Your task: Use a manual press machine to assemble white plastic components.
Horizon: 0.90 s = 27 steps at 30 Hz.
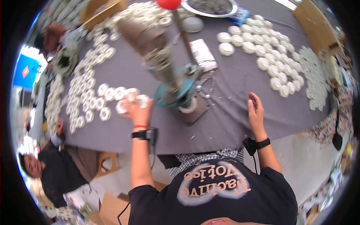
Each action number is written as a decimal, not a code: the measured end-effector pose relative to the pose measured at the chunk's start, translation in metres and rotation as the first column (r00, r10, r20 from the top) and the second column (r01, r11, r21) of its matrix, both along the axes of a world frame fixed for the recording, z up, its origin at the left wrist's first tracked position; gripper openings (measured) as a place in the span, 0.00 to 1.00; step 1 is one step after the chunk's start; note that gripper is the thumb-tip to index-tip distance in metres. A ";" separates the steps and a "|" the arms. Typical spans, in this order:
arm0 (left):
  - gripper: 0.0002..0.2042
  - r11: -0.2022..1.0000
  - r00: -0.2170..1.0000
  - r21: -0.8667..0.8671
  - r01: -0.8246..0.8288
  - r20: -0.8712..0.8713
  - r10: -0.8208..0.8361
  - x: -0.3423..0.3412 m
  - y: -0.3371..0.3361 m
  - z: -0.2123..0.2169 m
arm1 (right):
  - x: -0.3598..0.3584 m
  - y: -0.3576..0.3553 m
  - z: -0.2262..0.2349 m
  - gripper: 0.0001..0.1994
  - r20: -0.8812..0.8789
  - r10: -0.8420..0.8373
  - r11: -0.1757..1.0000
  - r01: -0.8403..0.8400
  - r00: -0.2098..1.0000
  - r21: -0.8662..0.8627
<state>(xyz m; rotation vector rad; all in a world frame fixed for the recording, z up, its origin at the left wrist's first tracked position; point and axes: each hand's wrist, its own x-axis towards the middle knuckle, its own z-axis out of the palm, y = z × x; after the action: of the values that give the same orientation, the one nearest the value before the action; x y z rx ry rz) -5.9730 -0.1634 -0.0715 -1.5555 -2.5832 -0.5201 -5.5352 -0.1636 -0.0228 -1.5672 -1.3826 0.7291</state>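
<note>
My left hand (pixel 137 110) reaches over a short row of white plastic rings on the table. Its thumb and fingers close around one white plastic ring (pixel 143 101), and other rings lie right beside the fingers. Just to the right stands a hand press (pixel 174 88) with a teal body, a coiled spring and a lever with a red knob (pixel 168 3). A white round part (pixel 188 106) sits low in the press, partly covered by it. My right hand (pixel 255 114) hovers near the front edge, fingers loosely extended, holding nothing.
Loose white rings (pixel 84 88) spread across the left side. Assembled white round pieces (pixel 268 56) cluster at the right, beside flat pale parts (pixel 314 78). At the back are a metal bowl (pixel 213 14) and a cardboard box (pixel 101 13). A person (pixel 56 168) sits at left.
</note>
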 end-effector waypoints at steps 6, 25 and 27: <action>0.29 0.957 0.954 -0.238 -0.164 -0.286 0.092 -0.159 0.052 -0.012 | 0.092 0.020 -0.022 0.22 0.503 -0.233 0.971 0.226 0.832 0.077; 0.34 0.762 0.671 0.406 0.506 0.370 -0.642 0.167 -0.089 0.080 | -0.089 -0.014 0.039 0.21 -0.729 0.140 0.705 -0.585 0.670 -0.402; 0.34 0.833 0.704 0.392 0.390 0.457 -0.544 0.168 -0.086 0.075 | -0.125 -0.014 0.041 0.21 -0.780 0.048 0.659 -0.607 0.624 -0.445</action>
<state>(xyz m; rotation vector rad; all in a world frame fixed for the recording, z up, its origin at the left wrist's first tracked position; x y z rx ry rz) -5.8047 -0.2497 0.0038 -2.2278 -2.2435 -1.5139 -5.6604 -0.1772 0.0181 -1.2242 -0.8170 2.0692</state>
